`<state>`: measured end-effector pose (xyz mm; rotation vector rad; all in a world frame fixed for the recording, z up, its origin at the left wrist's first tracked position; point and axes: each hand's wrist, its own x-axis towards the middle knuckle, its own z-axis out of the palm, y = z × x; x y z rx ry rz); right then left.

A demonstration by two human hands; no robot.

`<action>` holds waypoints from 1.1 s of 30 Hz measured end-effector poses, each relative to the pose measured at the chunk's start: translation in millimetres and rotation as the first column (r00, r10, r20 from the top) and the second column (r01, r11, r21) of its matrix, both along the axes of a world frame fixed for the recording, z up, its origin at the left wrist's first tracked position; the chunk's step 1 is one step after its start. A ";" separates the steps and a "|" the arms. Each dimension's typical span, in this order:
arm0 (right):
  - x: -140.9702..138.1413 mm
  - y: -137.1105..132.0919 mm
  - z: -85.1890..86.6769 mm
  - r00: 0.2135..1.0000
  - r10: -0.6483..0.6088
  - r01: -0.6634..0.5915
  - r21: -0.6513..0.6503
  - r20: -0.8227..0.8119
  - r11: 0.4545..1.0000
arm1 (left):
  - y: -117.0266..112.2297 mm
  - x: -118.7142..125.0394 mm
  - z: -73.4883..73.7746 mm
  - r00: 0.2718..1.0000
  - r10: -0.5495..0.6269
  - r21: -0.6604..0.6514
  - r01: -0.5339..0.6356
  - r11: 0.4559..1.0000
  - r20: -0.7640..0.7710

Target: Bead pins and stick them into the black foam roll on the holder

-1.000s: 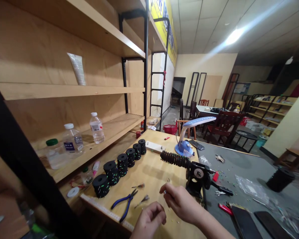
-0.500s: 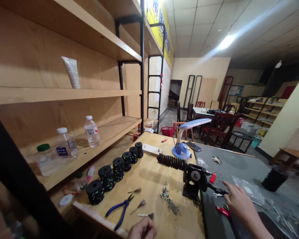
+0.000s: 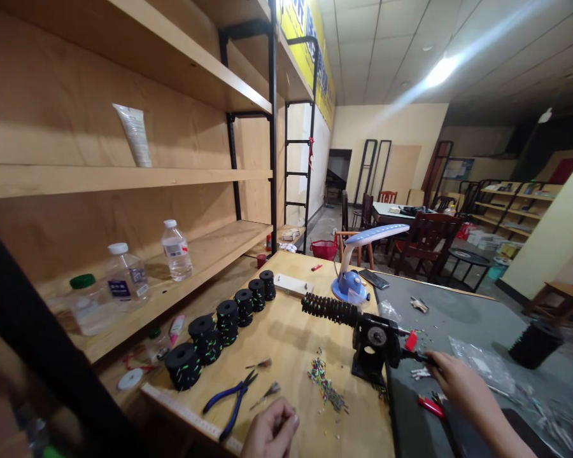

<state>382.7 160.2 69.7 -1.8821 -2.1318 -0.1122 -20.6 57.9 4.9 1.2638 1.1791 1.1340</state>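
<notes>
My right hand [image 3: 458, 383] reaches right onto the crank handle [image 3: 417, 357] of a black hand-cranked winder [image 3: 375, 343]; its fingers curl round the handle's end. The winder's shaft [image 3: 329, 308] points left and carries a dark coil with coloured specks. My left hand [image 3: 270, 432] rests at the wooden bench's near edge, fingers pinched together on something I cannot make out. A small pile of coloured beads [image 3: 325, 385] lies between the hands.
Several black spools [image 3: 219, 324] line the bench's left side. Blue-handled pliers [image 3: 232, 397], small brushes [image 3: 266, 391], a ruler [image 3: 191, 416] and a blue desk lamp [image 3: 358, 267] are on the bench. Bottles [image 3: 124, 273] stand on the shelf. A red tool [image 3: 430, 407] lies on the grey mat.
My right hand left the bench centre, swung right and closed on the winder's crank handle. The left hand dropped toward the near edge. The bead pile came into view.
</notes>
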 end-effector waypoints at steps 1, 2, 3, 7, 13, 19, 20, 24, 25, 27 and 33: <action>-0.1 4.6 2.4 1.000 -0.018 0.018 0.001 0.011 1.000 | 5.3 1.7 5.5 1.000 0.012 0.020 -0.012 1.000 0.008; -0.8 9.6 5.3 0.999 -0.036 0.036 -0.007 0.023 0.999 | 11.4 3.5 11.1 1.000 0.026 0.035 -0.026 0.999 0.015; -2.1 14.8 8.5 0.998 -0.054 0.055 -0.024 0.034 0.998 | 18.2 5.5 16.5 0.999 0.037 0.043 -0.038 0.998 0.020; -7.0 35.7 18.9 0.992 -0.125 0.128 -0.103 0.031 0.986 | 48.6 13.2 33.0 0.996 0.088 0.091 -0.086 0.992 -0.023; -9.3 59.6 14.1 0.991 -0.132 0.128 -0.144 -0.020 0.981 | 86.5 22.5 42.5 0.964 0.185 0.287 -0.126 0.950 -0.190; -9.6 67.9 -1.3 0.991 -0.127 0.119 -0.187 -0.032 0.975 | 112.5 24.0 44.8 0.959 0.195 0.333 -0.120 0.935 -0.203; -9.2 68.4 -4.1 0.992 -0.125 0.116 -0.193 -0.033 0.974 | 116.0 23.9 45.5 0.960 0.194 0.333 -0.119 0.935 -0.202; -7.1 70.5 -16.1 0.994 -0.099 0.089 -0.216 -0.037 0.972 | 128.1 25.3 48.8 0.959 0.209 0.346 -0.132 0.929 -0.194; -6.5 70.9 -19.2 0.995 -0.092 0.081 -0.222 -0.040 0.972 | 130.7 26.1 49.5 0.957 0.217 0.352 -0.139 0.925 -0.192; -5.0 71.3 -25.4 0.995 -0.084 0.071 -0.229 -0.046 0.971 | 135.9 27.9 50.8 0.953 0.239 0.368 -0.157 0.917 -0.189; -1.3 68.5 -39.2 0.996 -0.066 0.052 -0.225 -0.058 0.973 | 148.8 31.9 55.5 0.926 0.321 0.409 -0.220 0.886 -0.197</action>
